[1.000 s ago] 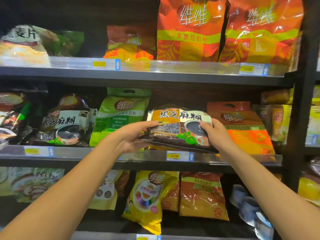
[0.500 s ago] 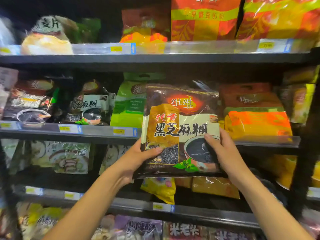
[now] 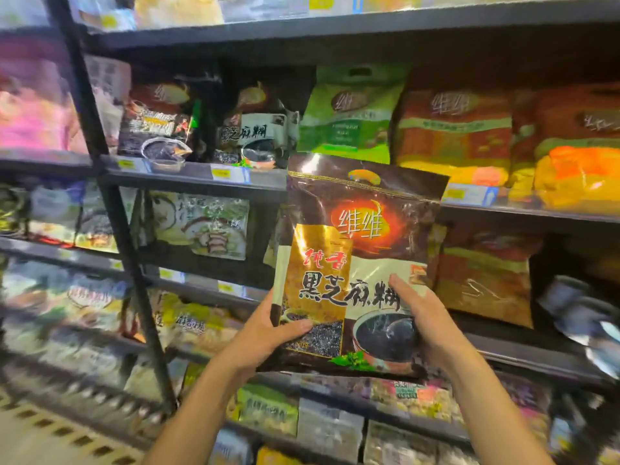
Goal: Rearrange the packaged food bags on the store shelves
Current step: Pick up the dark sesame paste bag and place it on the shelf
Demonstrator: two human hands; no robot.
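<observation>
A dark brown and gold black-sesame bag (image 3: 362, 236) stands upright in front of the shelves, off the shelf. My left hand (image 3: 268, 333) grips its lower left edge, thumb across the front. My right hand (image 3: 424, 317) holds its lower right side, fingers over the printed bowl. Two matching dark sesame bags (image 3: 255, 129) lean on the middle shelf (image 3: 188, 177) to the upper left. A green bag (image 3: 349, 112) and an orange-red bag (image 3: 453, 129) stand on that shelf behind the held bag.
A black upright post (image 3: 110, 209) splits the shelving at left. Lower shelves hold several pale, yellow and orange bags (image 3: 201, 226). White-blue packs (image 3: 583, 310) sit at far right. A floor with a grating (image 3: 50, 431) shows at bottom left.
Both hands lifted the sesame bag off the middle shelf, turned it upright and brought it down and toward me. The view has swung down and left.
</observation>
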